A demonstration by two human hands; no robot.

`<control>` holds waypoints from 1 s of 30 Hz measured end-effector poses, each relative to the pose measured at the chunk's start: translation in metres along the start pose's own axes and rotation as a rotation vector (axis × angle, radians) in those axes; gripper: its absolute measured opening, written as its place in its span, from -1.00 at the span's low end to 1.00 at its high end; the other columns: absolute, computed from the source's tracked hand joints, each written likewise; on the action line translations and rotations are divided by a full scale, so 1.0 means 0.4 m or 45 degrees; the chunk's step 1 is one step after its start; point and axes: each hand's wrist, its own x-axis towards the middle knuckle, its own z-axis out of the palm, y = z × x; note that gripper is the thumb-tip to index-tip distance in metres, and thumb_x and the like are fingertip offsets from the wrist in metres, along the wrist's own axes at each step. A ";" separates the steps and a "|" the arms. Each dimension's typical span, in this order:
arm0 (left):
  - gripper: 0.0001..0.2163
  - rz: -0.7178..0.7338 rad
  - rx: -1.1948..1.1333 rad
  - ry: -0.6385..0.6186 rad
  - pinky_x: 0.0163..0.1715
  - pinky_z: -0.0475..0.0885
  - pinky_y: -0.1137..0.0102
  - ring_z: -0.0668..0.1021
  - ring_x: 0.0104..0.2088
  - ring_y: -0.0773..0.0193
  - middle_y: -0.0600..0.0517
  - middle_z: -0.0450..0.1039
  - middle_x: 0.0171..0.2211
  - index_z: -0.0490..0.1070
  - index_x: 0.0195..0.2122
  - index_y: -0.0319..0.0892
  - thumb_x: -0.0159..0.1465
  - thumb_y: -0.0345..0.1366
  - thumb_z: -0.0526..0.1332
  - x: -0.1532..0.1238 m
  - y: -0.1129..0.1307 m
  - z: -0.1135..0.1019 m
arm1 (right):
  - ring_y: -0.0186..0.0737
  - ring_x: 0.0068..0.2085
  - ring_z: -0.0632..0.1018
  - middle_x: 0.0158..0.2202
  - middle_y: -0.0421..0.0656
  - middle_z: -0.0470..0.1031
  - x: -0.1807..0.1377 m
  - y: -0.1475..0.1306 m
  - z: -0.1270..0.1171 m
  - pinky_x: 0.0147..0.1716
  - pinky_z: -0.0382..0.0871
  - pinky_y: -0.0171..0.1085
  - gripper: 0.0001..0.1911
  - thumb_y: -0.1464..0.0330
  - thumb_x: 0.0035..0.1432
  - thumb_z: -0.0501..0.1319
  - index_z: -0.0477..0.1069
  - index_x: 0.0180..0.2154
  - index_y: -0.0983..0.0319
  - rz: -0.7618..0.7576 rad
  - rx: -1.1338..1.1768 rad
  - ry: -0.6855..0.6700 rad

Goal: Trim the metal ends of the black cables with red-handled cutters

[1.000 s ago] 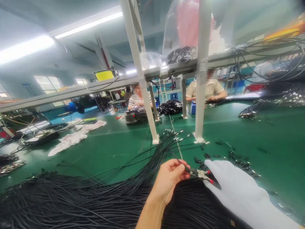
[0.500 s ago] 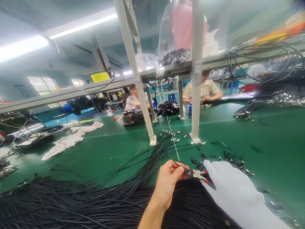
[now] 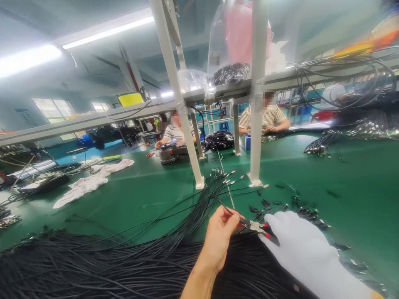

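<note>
My bare left hand (image 3: 222, 228) pinches the end of a black cable (image 3: 222, 203) between thumb and fingers. In a white glove, my right hand (image 3: 299, 238) is closed around the red-and-black handles of a pair of pliers (image 3: 257, 226). The pliers' jaws point left and meet the cable end at my left fingertips; exactly what lies between them is hidden. Under both hands spreads a large heap of black cables (image 3: 124, 265). A strand of them runs up to metal-tipped ends (image 3: 230, 180) beyond my left hand.
Small black connector pieces (image 3: 266, 204) lie scattered past my right hand. Two white shelf posts (image 3: 256, 158) stand on the green table (image 3: 162, 187). A white cloth (image 3: 93, 182) and a grey round device (image 3: 168, 154) lie farther off. Two people sit across the table.
Both hands and the pliers have shifted very slightly, the right hand a little to the left. The grip of each hand stays the same.
</note>
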 end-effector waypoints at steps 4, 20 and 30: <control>-0.78 0.058 0.104 -0.037 -0.19 0.42 0.35 0.51 -0.31 0.27 0.02 0.50 -0.36 0.46 -0.35 -0.21 0.15 -0.17 0.39 0.004 -0.005 -0.010 | -0.13 -0.41 0.49 -0.48 -0.16 0.44 0.007 -0.012 -0.009 -0.46 0.13 -0.25 -0.79 0.20 0.16 0.21 0.41 -0.44 0.16 0.087 0.000 -0.115; -0.86 0.124 0.309 0.002 -0.30 0.32 0.40 0.38 -0.40 0.32 0.09 0.35 -0.44 0.34 -0.38 -0.19 0.21 -0.27 0.27 0.005 -0.001 -0.007 | -0.14 -0.42 0.52 -0.46 -0.17 0.46 0.007 -0.018 -0.008 -0.45 0.16 -0.26 -0.81 0.21 0.21 0.18 0.40 -0.41 0.16 0.045 0.070 -0.099; -0.84 0.178 0.329 0.073 -0.36 0.25 0.43 0.30 -0.42 0.34 0.13 0.27 -0.47 0.32 -0.39 -0.17 0.23 -0.22 0.25 0.008 -0.022 -0.001 | -0.19 -0.52 0.41 -0.54 -0.22 0.34 -0.005 0.000 0.033 -0.49 0.00 -0.25 -0.75 0.17 0.17 0.22 0.30 -0.46 0.15 -0.065 -0.157 0.167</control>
